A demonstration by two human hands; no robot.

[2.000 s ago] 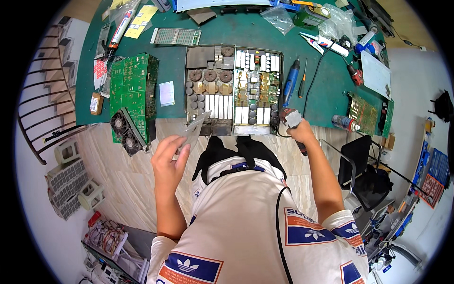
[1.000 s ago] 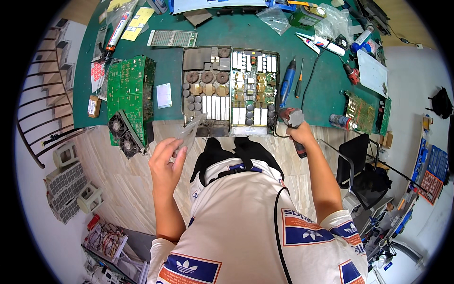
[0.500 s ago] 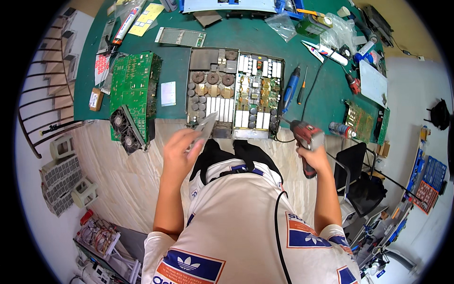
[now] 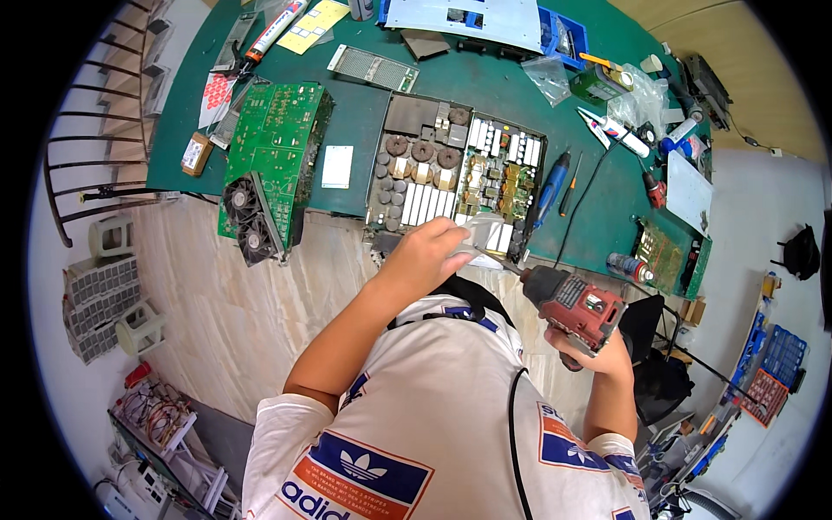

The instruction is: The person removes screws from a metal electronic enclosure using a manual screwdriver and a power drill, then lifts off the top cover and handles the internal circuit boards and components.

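Note:
My left hand (image 4: 420, 258) is closed on a small clear plastic bag (image 4: 478, 229), held over the near edge of an opened electronics unit (image 4: 422, 201). That unit is packed with capacitors, ring coils and white blocks. In my right hand (image 4: 601, 357) is a red and black cordless drill (image 4: 579, 305), fingers wrapped round its grip. Its long thin bit points left toward the bag, close to my left fingertips; whether the tip touches the bag I cannot tell. A blue pen-shaped power tool (image 4: 551, 189) and a thin orange-handled screwdriver (image 4: 569, 184) lie right of the unit.
Left on the green table (image 4: 351, 113) leans a green circuit board unit (image 4: 276, 152) with two black fans (image 4: 247, 221) overhanging the edge. A white card (image 4: 337, 166) lies beside it. Tubes, a spray can (image 4: 629, 266) and another red drill (image 4: 653, 188) are at right. A black chair (image 4: 659, 364) stands behind.
My left hand has moved right with the bag. The drill has come nearer and turned, so its bit now points toward the bag. The whole view has shifted slightly.

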